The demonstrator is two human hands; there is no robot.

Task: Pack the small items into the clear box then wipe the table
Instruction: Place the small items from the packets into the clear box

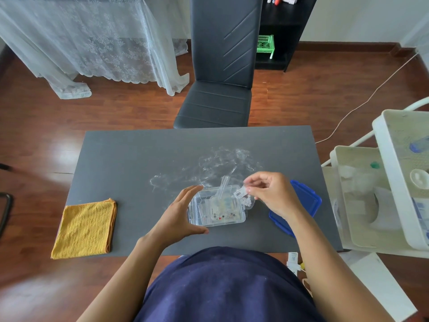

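The clear box (217, 206) sits on the dark grey table (130, 159), near its front middle, with several small items inside and a clear tube sticking up from it. My left hand (180, 214) cups the box's left side with fingers nearly straight. My right hand (269, 194) hovers just right of the box and pinches a small clear packet (243, 197) of white beads above the box's right rim. A folded yellow cloth (86, 228) lies at the table's front left. White powder smears (218, 163) cover the table behind the box.
A blue lid (304, 203) lies on the table under my right wrist. A black chair (218, 73) stands behind the table. A white tiered cart (380, 187) stands close to the table's right edge. A black shelf with a green basket (265, 44) is farther back.
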